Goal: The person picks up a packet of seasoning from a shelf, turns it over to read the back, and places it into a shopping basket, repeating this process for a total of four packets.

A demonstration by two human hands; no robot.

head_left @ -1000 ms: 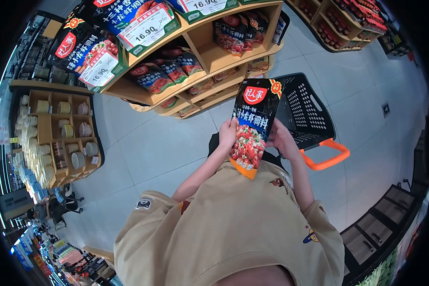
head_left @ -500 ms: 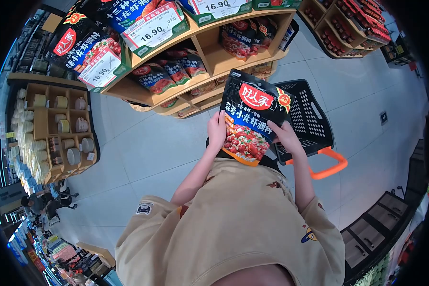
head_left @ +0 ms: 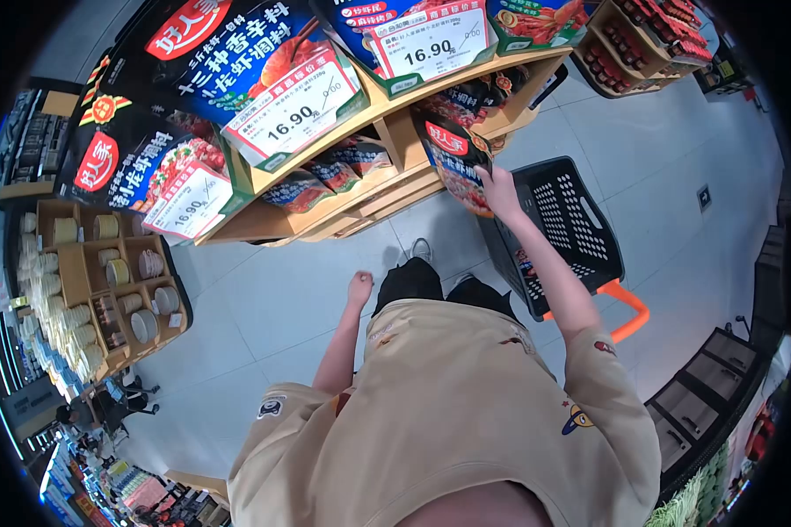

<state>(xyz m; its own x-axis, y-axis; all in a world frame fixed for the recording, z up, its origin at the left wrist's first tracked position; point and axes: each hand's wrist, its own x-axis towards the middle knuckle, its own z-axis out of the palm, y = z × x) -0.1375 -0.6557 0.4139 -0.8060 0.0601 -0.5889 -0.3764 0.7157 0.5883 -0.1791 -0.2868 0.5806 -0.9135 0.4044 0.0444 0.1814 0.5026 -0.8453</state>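
Note:
My right hand [head_left: 499,191] grips a black and blue crayfish seasoning pouch [head_left: 455,169] by its right edge. The pouch is tilted in front of the wooden display shelf [head_left: 404,140], its upper end overlapping the right-hand compartment, where similar pouches [head_left: 479,98] stand. Just below my hand is a black shopping basket [head_left: 554,202] with an orange handle [head_left: 639,309]; something small and colourful lies inside it. My left hand [head_left: 360,288] hangs beside my hip, its fingers curled and holding nothing.
Large pouch-shaped signs [head_left: 237,53] with 16.90 price labels line the shelf top. At left stands a rack of bowls and cups [head_left: 119,255]. Another shelf with red goods [head_left: 642,48] is at the far right. Dark cabinets [head_left: 694,404] run along the lower right.
My left hand has let go of the pouch and dropped to my side. My right hand has carried the pouch forward to the shelf, which now appears closer.

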